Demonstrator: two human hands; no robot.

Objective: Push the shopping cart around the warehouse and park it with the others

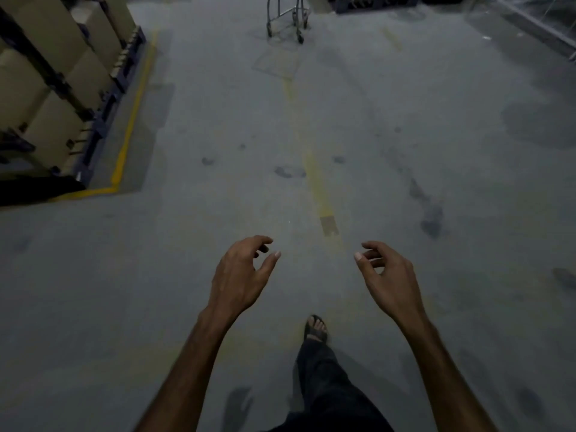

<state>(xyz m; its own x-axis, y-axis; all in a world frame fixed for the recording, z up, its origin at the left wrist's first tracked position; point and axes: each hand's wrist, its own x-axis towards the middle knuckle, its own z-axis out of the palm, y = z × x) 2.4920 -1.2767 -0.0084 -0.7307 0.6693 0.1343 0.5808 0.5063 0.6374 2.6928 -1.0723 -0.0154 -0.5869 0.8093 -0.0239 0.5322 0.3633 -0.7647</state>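
Grey concrete floor (405, 182); left hand (240, 275) and right hand (389, 279) loosely curled, empty. Likely approaching: the distant cart (286, 20) still needs grasping.

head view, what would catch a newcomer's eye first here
Two bare hands, the left hand and right hand, reach forward with loosely curled fingers, holding nothing. Far ahead at the top edge stands the shopping cart, only its lower frame showing. Stacked cardboard boxes line the left.
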